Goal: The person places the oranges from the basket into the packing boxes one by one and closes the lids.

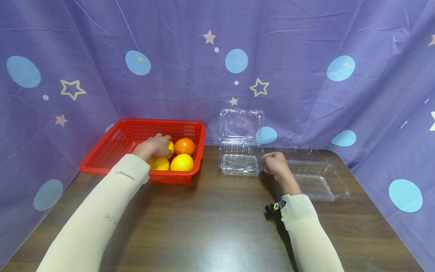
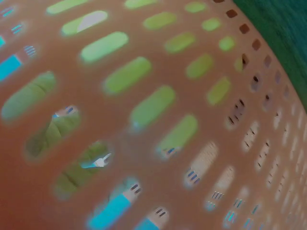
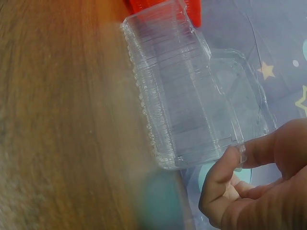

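My left hand (image 1: 154, 146) reaches into the red plastic basket (image 1: 102, 168), its fingers curled over a round yellow fruit (image 1: 170, 148) that they partly hide. Beside it lie two more yellow fruits, one at the front (image 1: 182, 162) and one partly under the wrist (image 1: 159, 163), plus an orange-coloured fruit (image 1: 185, 146). The slotted basket wall (image 2: 124, 139) fills the left wrist view, hiding that hand. My right hand (image 1: 276, 164) pinches the rim of a clear plastic clamshell box (image 1: 240, 160) between thumb and finger at its near right corner (image 3: 235, 155). The lid (image 1: 241, 126) stands raised.
A second clear plastic box (image 1: 317, 181) sits open to the right, behind my right forearm. Both boxes and the basket stand on a brown wooden table (image 1: 204, 219). A purple curtain (image 1: 190, 75) with stars and blue dots hangs right behind them.
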The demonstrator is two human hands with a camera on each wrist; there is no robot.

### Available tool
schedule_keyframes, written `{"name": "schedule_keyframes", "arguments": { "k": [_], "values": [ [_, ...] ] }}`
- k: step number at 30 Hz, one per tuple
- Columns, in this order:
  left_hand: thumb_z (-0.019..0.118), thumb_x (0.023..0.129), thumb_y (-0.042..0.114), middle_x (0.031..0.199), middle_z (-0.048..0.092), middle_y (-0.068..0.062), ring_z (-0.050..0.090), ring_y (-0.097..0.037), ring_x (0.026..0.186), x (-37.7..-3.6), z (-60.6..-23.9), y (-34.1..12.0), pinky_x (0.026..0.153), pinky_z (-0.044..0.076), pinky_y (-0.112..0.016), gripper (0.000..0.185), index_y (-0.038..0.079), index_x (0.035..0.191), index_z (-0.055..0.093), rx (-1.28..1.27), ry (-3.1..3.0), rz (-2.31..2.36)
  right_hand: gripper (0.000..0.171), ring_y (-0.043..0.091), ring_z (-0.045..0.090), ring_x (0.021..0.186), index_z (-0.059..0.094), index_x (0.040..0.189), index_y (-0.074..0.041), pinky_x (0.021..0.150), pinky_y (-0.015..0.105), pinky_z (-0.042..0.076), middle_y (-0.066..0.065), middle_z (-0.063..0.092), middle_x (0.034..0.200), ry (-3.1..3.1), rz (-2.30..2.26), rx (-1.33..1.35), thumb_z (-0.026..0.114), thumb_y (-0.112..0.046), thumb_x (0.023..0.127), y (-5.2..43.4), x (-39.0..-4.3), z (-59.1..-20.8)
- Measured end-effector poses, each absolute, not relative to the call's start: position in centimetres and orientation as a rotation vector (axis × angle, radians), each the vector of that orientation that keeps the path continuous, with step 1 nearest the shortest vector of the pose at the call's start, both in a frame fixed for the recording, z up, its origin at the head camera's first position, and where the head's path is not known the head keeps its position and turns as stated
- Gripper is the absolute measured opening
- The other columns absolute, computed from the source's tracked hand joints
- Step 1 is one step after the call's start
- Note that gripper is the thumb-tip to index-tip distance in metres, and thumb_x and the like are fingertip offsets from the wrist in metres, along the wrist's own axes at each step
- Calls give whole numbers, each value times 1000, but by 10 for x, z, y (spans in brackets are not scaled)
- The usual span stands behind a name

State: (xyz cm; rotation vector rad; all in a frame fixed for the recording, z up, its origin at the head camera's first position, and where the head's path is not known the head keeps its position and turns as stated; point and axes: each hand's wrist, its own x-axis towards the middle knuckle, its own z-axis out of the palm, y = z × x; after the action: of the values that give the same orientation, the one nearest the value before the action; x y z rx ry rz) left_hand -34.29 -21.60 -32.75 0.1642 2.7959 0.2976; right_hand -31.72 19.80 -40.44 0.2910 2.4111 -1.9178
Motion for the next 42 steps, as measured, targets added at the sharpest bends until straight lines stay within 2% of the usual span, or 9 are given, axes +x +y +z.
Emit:
{"name": "schedule_keyframes", "arguments": {
  "k": [4,9,15,19,24,30,36,42],
  "values": [
    [66,94,29,159,19,-33,35,-53,132,-347,-330,-214,110,30,-72,79,7,160,28,85,2758,329,24,9,48,54,56,111,11,52,20,48,8,51,89,2366,-1945,305,43,5,92,199,-319,-405],
    [70,90,29,160,12,-32,30,-56,134,-351,-336,-214,107,33,-73,86,11,161,26,45,2746,324,19,8,48,54,55,107,8,51,20,48,8,51,89,2362,-1952,314,43,4,94,199,-320,-405],
    [76,85,24,148,22,-33,35,-55,125,-351,-342,-210,96,43,-70,85,11,157,33,81,2805,284,15,8,48,56,55,105,6,52,19,50,8,51,90,2364,-1954,316,45,2,94,199,-319,-406],
    [77,84,20,142,25,-35,35,-59,122,-351,-345,-207,91,47,-68,81,7,153,38,142,2860,238,15,9,49,57,56,106,7,54,20,51,8,50,91,2378,-1937,320,46,3,95,199,-319,-406],
    [78,81,14,141,26,-33,32,-60,122,-354,-349,-207,90,48,-69,77,7,150,43,170,2919,228,17,10,49,59,55,108,7,55,20,51,9,49,92,2395,-1924,307,45,3,96,199,-319,-406],
    [83,75,14,139,31,-30,33,-57,120,-359,-352,-214,90,48,-70,78,10,146,51,167,2989,258,16,10,49,59,54,109,8,54,20,50,8,49,92,2396,-1925,293,46,2,97,199,-319,-407],
    [83,76,17,137,35,-30,39,-57,115,-356,-343,-216,93,44,-69,75,10,144,53,205,3035,206,18,9,50,57,54,110,9,53,20,49,9,49,92,2399,-1921,296,44,2,97,198,-320,-406],
    [84,77,17,136,36,-28,38,-55,115,-356,-332,-213,95,43,-69,77,9,146,52,240,3088,197,17,11,50,59,55,109,8,55,21,51,10,49,95,2404,-1919,303,47,0,97,198,-318,-407]
  ]
}}
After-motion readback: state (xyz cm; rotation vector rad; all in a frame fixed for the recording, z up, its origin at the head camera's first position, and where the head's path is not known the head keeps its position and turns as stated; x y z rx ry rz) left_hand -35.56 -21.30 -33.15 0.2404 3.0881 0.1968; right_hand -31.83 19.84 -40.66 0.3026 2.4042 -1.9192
